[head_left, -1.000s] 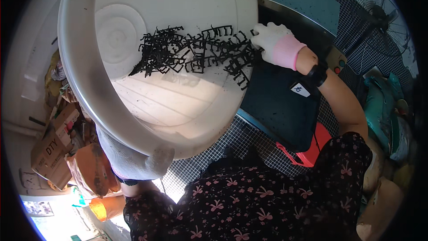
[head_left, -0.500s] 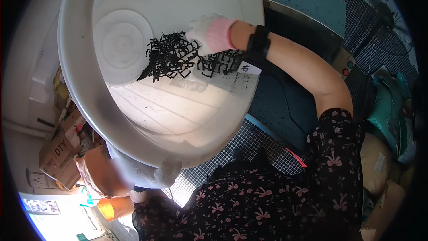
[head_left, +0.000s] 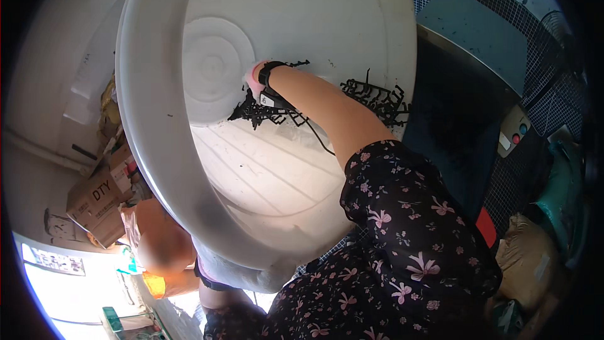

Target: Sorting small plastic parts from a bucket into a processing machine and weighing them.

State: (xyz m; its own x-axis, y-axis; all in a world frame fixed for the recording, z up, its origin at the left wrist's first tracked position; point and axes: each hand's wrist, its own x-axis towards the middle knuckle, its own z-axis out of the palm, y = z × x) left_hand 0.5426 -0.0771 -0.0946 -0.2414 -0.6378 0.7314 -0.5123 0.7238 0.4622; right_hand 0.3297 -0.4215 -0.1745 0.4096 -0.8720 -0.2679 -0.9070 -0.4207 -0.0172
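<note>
A single head-worn fisheye view looks steeply down from just above the person's chest into a large white tub [head_left: 157, 170] tilted toward the lens. It sits close: the tub fills most of the picture, the right forearm [head_left: 327, 110] reaches in from below, and edges bend near the rim.

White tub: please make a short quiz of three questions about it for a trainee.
1. True or false: the right hand, in a pinkish glove, reaches inside the white tub.
2. What colour are the loose plastic pieces lying in the tub?
3. What is around the right wrist? A: a black band. B: a metal chain. C: nothing.

Key: 1 true; 2 black; 3 A.
</note>
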